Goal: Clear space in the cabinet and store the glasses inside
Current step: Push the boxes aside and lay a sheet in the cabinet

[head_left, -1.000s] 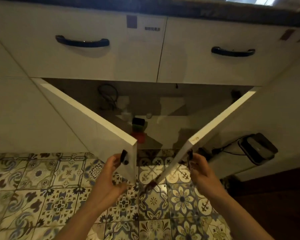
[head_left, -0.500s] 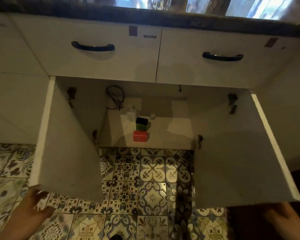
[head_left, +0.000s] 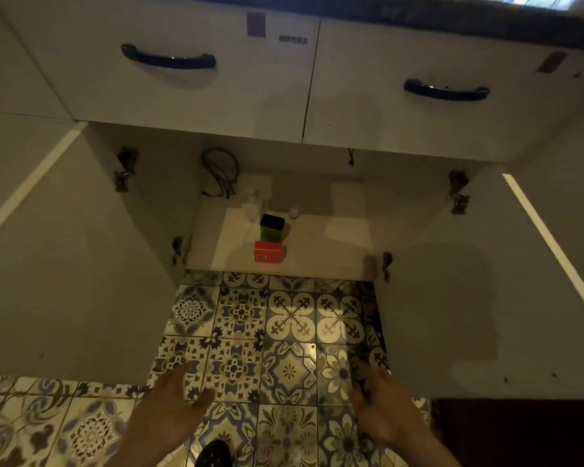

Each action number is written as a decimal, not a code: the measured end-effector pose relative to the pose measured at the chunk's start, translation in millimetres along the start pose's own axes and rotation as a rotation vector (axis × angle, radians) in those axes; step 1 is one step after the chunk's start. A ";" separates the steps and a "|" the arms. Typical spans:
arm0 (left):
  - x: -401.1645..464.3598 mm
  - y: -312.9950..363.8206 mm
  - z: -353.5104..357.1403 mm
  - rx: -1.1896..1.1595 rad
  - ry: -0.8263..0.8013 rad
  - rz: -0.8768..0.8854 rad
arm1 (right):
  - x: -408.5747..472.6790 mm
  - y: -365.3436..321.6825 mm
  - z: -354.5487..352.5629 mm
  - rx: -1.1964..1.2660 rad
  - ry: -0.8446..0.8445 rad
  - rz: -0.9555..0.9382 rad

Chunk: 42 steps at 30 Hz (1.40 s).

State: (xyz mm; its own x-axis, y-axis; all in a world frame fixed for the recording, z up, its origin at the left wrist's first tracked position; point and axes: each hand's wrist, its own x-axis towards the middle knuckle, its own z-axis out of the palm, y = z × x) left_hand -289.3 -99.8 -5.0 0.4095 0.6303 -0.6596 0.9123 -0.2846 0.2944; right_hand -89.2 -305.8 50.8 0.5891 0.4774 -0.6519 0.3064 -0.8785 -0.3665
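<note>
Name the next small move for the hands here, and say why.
Probably reach in and take out the red box at the front of the cabinet shelf. Both doors are swung wide, the left hand and right hand are empty, and the box, with the green tin behind it, takes up the shelf where glasses should go.

Patterned floor tiles [head_left: 289, 335] in blue, brown and cream cover the foreground. Two white drawer fronts run across the top: the left drawer [head_left: 189, 96] and the right drawer [head_left: 418, 119], each with a dark curved handle, one on the left [head_left: 168, 59] and one on the right [head_left: 446, 90]. A dark tabletop edge [head_left: 418, 13] runs above them. A reddish sticker [head_left: 256, 24] marks the left drawer.
</note>
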 end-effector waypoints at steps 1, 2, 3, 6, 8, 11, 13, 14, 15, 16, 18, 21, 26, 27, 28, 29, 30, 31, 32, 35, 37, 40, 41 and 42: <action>3.6 22.7 -0.4 0.056 -0.004 0.093 | 5.7 -5.1 3.9 -0.037 0.020 -0.013; 10.8 44.5 1.6 0.111 0.017 0.206 | 16.9 -2.7 7.0 -0.072 0.033 -0.027; 16.3 64.6 0.6 0.149 0.052 0.297 | 30.1 -13.3 7.7 -0.113 0.046 -0.056; 41.8 115.7 -18.3 0.266 0.217 0.532 | 63.2 -53.7 -10.4 -0.232 0.184 -0.214; 58.1 136.0 -35.6 0.277 0.264 0.604 | 80.0 -73.5 -27.4 -0.275 0.289 -0.263; 82.3 146.1 -58.6 0.255 0.327 0.636 | 97.0 -89.8 -45.2 -0.292 0.365 -0.259; 99.6 143.2 -68.3 0.245 0.366 0.647 | 110.1 -97.0 -48.1 -0.286 0.384 -0.265; 107.8 139.7 -70.1 0.250 0.361 0.647 | 116.9 -99.5 -46.4 -0.288 0.377 -0.262; 116.0 136.1 -71.2 0.273 0.344 0.644 | 124.5 -101.6 -43.7 -0.287 0.354 -0.252; 125.9 132.3 -71.4 0.290 0.336 0.651 | 133.5 -103.7 -40.4 -0.288 0.328 -0.230; 147.5 123.8 -70.3 0.309 0.304 0.643 | 154.3 -107.8 -32.9 -0.274 0.293 -0.203; 179.6 112.5 -67.2 0.287 0.260 0.612 | 185.6 -114.1 -22.0 -0.253 0.302 -0.210; 231.0 105.8 -54.6 0.317 0.220 0.591 | 235.4 -111.8 -7.8 -0.254 0.245 -0.207; 241.8 106.8 -50.1 0.325 0.207 0.578 | 247.4 -109.2 -6.7 -0.260 0.240 -0.207; 252.6 108.3 -45.1 0.329 0.197 0.566 | 260.6 -105.8 -5.7 -0.261 0.237 -0.207; 264.3 110.6 -39.9 0.326 0.199 0.560 | 274.6 -102.8 -5.8 -0.260 0.238 -0.211; 277.9 114.0 -34.4 0.323 0.201 0.561 | 291.9 -99.5 -6.3 -0.260 0.237 -0.216; 292.2 118.1 -28.5 0.330 0.204 0.563 | 310.5 -96.4 -7.4 -0.259 0.230 -0.214; 308.5 122.0 -22.1 0.340 0.209 0.562 | 331.7 -92.3 -7.9 -0.251 0.224 -0.208; 363.6 134.4 -5.3 0.366 0.206 0.540 | 398.0 -77.8 -7.8 -0.234 0.200 -0.262; 414.5 143.5 10.2 0.361 0.214 0.537 | 449.8 -64.2 -3.4 -0.251 0.233 -0.320; 478.8 151.4 35.2 0.341 0.217 0.569 | 516.2 -51.3 8.4 -0.320 0.333 -0.390; 499.3 152.8 44.7 0.348 0.225 0.581 | 535.5 -49.8 14.1 -0.330 0.343 -0.400; 520.0 154.1 52.1 0.367 0.231 0.592 | 555.0 -49.8 19.7 -0.340 0.352 -0.413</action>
State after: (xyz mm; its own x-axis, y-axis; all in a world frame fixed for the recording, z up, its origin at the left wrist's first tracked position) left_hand 64.1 146.4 -338.7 0.8604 0.4209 -0.2873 0.4955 -0.8225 0.2792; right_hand 207.7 3.3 -305.8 0.5642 0.7946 -0.2241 0.7467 -0.6069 -0.2721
